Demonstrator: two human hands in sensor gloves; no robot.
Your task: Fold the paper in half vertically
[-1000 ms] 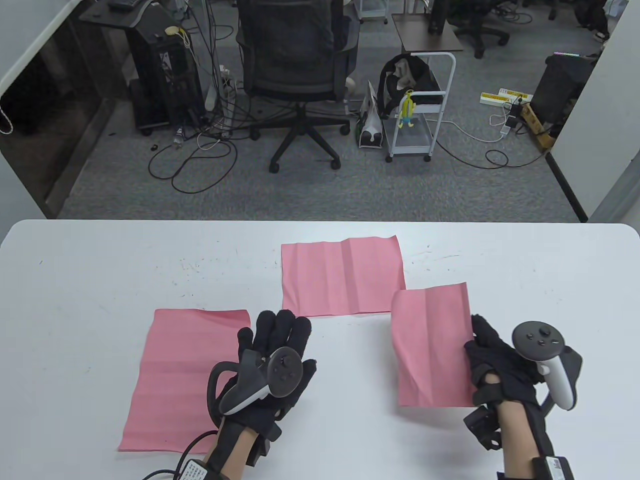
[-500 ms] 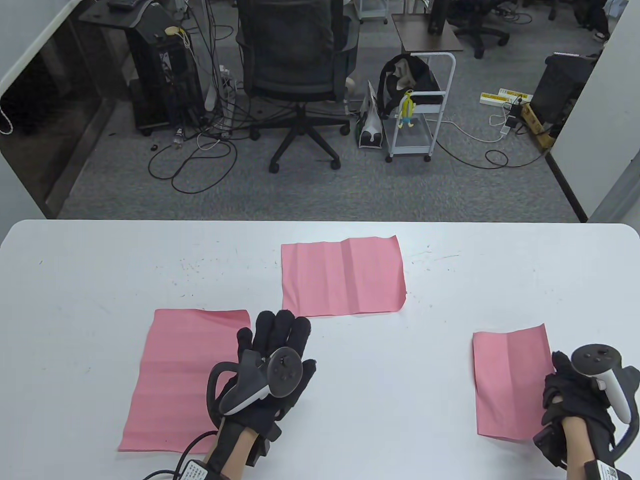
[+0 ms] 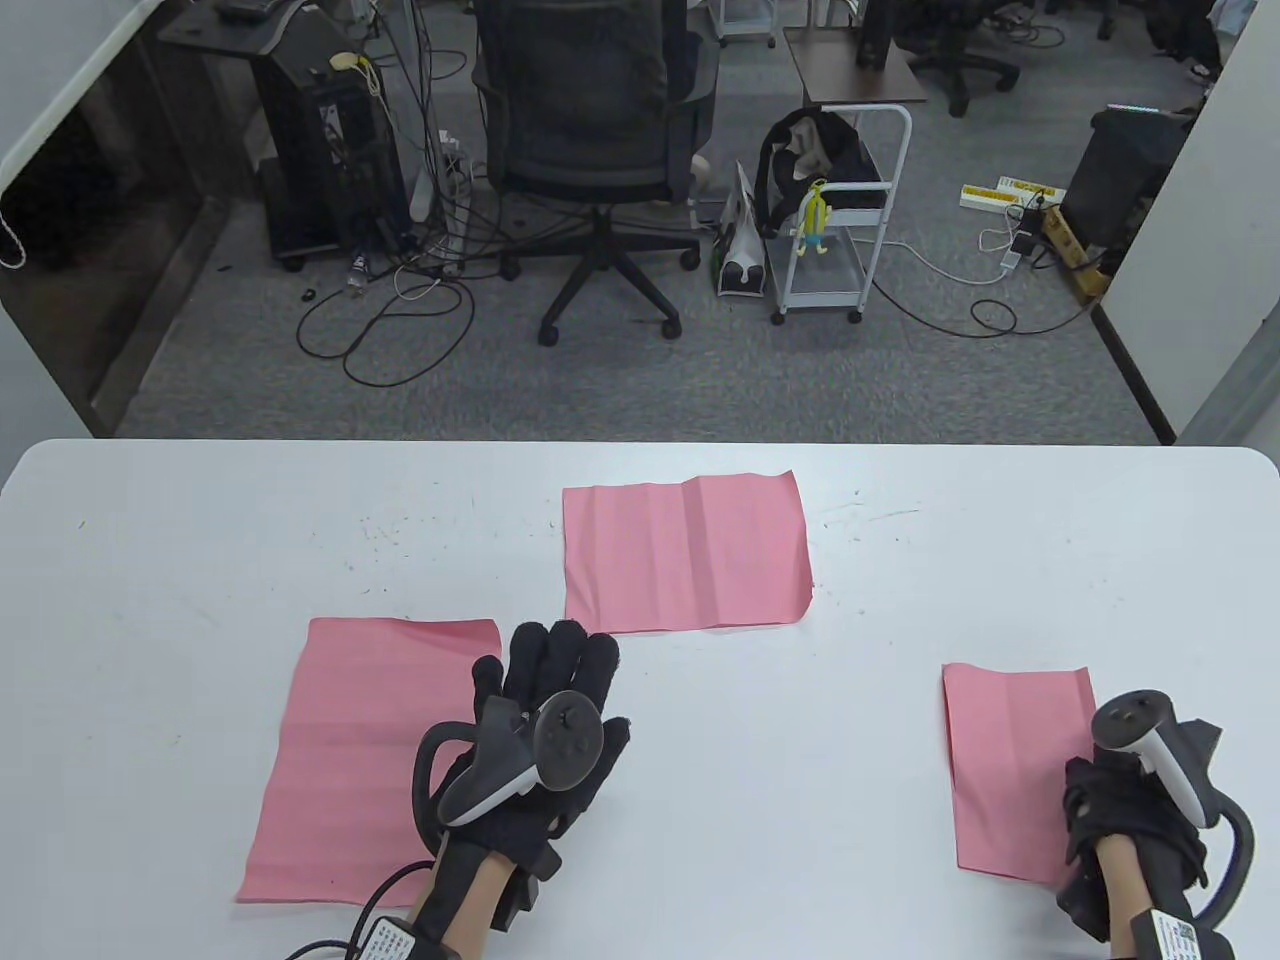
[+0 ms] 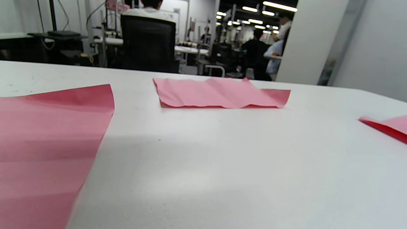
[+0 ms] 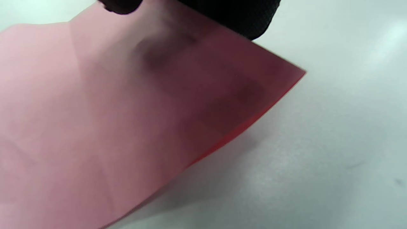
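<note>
Three pink papers lie on the white table (image 3: 150,560). A narrow folded pink paper (image 3: 1010,765) lies at the front right. My right hand (image 3: 1085,790) grips its right edge; in the right wrist view my fingertips (image 5: 229,16) sit on the paper (image 5: 111,111), whose near corner hangs slightly above the table. My left hand (image 3: 555,660) lies flat and open on the table, fingers stretched, at the right edge of a large pink sheet (image 3: 360,750). A creased pink sheet (image 3: 685,555) lies in the middle.
In the left wrist view the large sheet (image 4: 41,143), the middle sheet (image 4: 219,93) and a corner of the folded paper (image 4: 388,127) show. Beyond the table's far edge stand an office chair (image 3: 590,130) and a white cart (image 3: 835,215).
My right hand has pulled the folded paper from beside the middle sheet to the front right of the table and laid it nearly flat. My left hand has not moved.
</note>
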